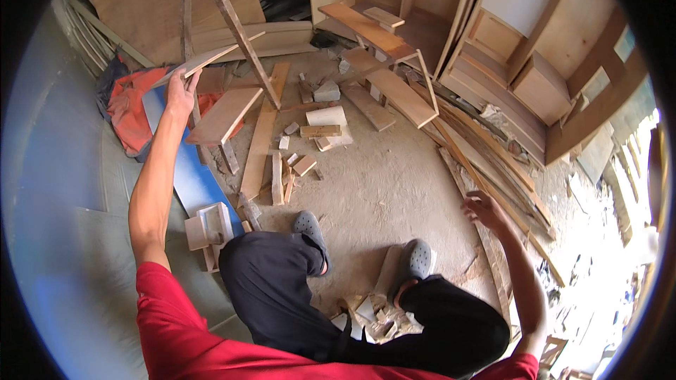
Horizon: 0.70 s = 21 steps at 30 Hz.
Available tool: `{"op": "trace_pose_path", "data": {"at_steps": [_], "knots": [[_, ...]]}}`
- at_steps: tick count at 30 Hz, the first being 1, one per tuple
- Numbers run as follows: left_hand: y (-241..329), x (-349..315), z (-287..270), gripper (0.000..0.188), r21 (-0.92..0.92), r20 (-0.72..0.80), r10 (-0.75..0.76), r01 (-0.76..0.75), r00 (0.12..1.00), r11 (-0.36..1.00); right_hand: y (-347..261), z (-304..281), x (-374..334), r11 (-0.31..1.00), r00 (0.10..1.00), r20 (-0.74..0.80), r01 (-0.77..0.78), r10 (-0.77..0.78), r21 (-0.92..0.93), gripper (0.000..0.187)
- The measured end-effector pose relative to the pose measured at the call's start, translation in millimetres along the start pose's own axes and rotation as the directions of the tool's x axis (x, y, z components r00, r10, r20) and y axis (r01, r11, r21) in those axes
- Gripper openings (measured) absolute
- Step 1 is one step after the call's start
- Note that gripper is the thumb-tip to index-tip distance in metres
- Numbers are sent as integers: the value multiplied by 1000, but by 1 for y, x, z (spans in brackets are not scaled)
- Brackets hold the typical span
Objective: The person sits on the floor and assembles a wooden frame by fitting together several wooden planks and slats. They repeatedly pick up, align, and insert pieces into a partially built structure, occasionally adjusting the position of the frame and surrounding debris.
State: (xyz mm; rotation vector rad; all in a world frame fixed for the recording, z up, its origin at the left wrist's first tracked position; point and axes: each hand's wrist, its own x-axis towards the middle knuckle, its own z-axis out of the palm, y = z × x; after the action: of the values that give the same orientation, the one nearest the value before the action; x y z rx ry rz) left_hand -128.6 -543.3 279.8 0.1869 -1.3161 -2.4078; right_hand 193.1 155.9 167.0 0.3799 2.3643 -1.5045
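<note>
Here, the left hand [182, 91] reaches far forward on an almost straight arm, its fingers gripping the near end of the upper board of a two-tiered brown wooden frame [224, 118] with slender uprights. That frame stands ahead and to the left, beside a long, flat blue panel [193, 186] and a crumpled orange-and-dark cloth [130, 109]. The right arm is bent out to the side; the right hand [486, 210] hangs near long brown wooden strips [500, 165], its bare fingers loosely curled and parted, palm turned inward.
</note>
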Motion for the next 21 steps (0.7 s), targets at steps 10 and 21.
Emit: {"op": "trace_pose_path", "data": {"at_steps": [10,21], "knots": [[35,-218,89,11,-89,360,-194,241,913,967,-29,48,-80,723,990,48,129,-132,-679,65],[-67,-380,180,11,44,613,-570,697,548,716,54,53,-152,686,947,-320,-240,11,-687,116]]}}
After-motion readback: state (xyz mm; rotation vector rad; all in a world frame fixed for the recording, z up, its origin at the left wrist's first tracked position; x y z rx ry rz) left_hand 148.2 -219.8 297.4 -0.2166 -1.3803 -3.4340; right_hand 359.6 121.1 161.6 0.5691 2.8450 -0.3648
